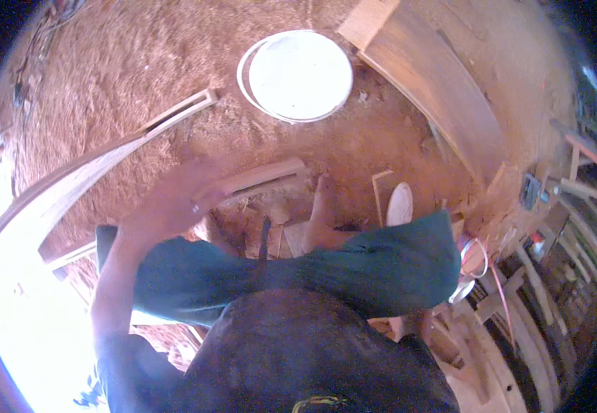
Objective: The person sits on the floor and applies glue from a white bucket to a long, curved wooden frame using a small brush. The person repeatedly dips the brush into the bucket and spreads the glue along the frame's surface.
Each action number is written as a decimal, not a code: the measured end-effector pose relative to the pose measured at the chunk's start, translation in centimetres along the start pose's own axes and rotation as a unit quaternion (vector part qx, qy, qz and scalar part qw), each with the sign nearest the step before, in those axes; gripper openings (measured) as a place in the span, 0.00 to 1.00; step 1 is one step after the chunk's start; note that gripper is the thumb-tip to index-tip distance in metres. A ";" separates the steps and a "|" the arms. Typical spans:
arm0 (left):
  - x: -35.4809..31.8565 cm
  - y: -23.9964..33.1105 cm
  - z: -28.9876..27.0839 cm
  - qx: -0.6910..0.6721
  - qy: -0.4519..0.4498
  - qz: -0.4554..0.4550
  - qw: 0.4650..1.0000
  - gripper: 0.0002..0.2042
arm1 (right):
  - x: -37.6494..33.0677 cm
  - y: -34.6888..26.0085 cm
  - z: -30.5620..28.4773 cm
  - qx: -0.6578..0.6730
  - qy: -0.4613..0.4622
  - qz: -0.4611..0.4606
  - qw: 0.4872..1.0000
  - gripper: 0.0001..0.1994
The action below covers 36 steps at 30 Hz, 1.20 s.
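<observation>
My left hand (185, 193), with a ring on one finger, reaches forward over the ground beyond my left knee. Motion smears its fingers. They overlap the near end of a grooved wooden piece (267, 173), and whether they grip it is unclear. Bare skin, seemingly of my right arm or hand (414, 323), shows low beside my right thigh, its fingers hidden. Between my legs, which wear green shorts (353, 265), a thin dark tool-like bar (265, 235) stands near a bare foot (321, 213).
A white round bucket lid or bucket (302, 76) sits ahead on reddish, shaving-strewn ground. A long curved board (436, 76) lies at the far right, a slotted board (126, 148) at the left. Several wooden pieces (518, 330) and a pinkish cord (500, 292) lie at the right.
</observation>
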<state>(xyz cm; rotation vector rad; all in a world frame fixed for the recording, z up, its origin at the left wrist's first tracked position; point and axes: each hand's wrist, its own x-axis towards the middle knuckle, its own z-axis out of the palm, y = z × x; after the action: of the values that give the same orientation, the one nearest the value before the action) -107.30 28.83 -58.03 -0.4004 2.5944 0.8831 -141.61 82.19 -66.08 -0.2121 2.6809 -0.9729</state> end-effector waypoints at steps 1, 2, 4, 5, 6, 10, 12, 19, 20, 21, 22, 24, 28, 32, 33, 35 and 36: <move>-1.5 1.5 -0.8 -0.066 -0.007 -0.029 0.997 0.23 | 1.2 -1.4 -0.3 -0.019 0.006 -0.057 0.998 0.20; -1.7 2.8 -1.0 -0.142 -0.014 -0.033 0.989 0.23 | 2.2 -3.3 -1.7 -0.058 -0.008 -0.104 0.993 0.20; -1.8 2.9 -1.3 -0.173 -0.041 -0.038 0.983 0.22 | 5.7 -9.5 -1.6 -0.136 -0.059 -0.200 0.969 0.19; -2.1 2.7 -0.5 -0.141 -0.065 -0.031 0.987 0.21 | 7.1 -14.2 -0.4 -0.181 -0.088 -0.241 0.949 0.20; -2.4 2.6 0.1 -0.110 -0.091 -0.024 0.989 0.21 | 8.4 -18.8 0.8 -0.221 -0.114 -0.284 0.926 0.20; -1.7 4.8 -1.8 -0.072 -0.090 -0.075 0.991 0.23 | 10.0 -32.2 9.6 -0.206 -0.239 -0.348 0.883 0.19; -2.0 4.9 -2.3 -0.035 -0.104 -0.086 0.990 0.24 | 9.6 -35.6 15.4 -0.276 -0.253 -0.405 0.834 0.14; -7.6 5.5 -2.4 -0.081 0.016 -0.126 0.989 0.25 | 11.3 -34.8 28.1 -0.404 -0.293 -0.502 0.706 0.09; -8.0 5.6 -2.3 -0.087 -0.006 -0.134 0.987 0.26 | 11.4 -34.7 28.9 -0.401 -0.299 -0.498 0.709 0.09; -8.3 5.7 -2.3 -0.094 -0.029 -0.140 0.985 0.27 | 11.5 -34.5 29.6 -0.420 -0.311 -0.484 0.702 0.11; -8.7 6.0 -2.4 -0.105 -0.016 -0.144 0.984 0.28 | 11.3 -34.7 30.6 -0.435 -0.324 -0.473 0.694 0.12; -9.1 6.7 -3.1 -0.127 0.010 -0.148 0.981 0.29 | 11.3 -34.2 32.2 -0.444 -0.333 -0.449 0.700 0.14; -8.7 7.6 -3.7 -0.121 0.008 -0.156 0.980 0.31 | 10.4 -34.0 33.7 -0.432 -0.355 -0.437 0.705 0.11; -7.9 8.5 -3.6 -0.094 0.009 -0.121 0.988 0.31 | 12.8 -32.5 29.7 -0.296 -0.399 -0.389 0.776 0.13; -7.5 8.6 -3.8 -0.083 0.015 -0.110 0.990 0.30 | 13.3 -33.0 28.4 -0.262 -0.405 -0.385 0.787 0.14; -6.6 8.5 -3.8 -0.081 0.000 -0.104 0.991 0.29 | 13.9 -34.0 26.2 -0.247 -0.404 -0.365 0.802 0.15; -6.4 8.4 -3.7 -0.080 -0.007 -0.104 0.991 0.29 | 14.0 -34.5 25.4 -0.239 -0.404 -0.357 0.808 0.16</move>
<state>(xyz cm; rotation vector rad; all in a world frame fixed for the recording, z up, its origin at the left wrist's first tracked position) -105.68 33.88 -48.13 -0.6929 2.4219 1.0183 -145.58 37.29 -65.33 -1.4499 1.9352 -0.1830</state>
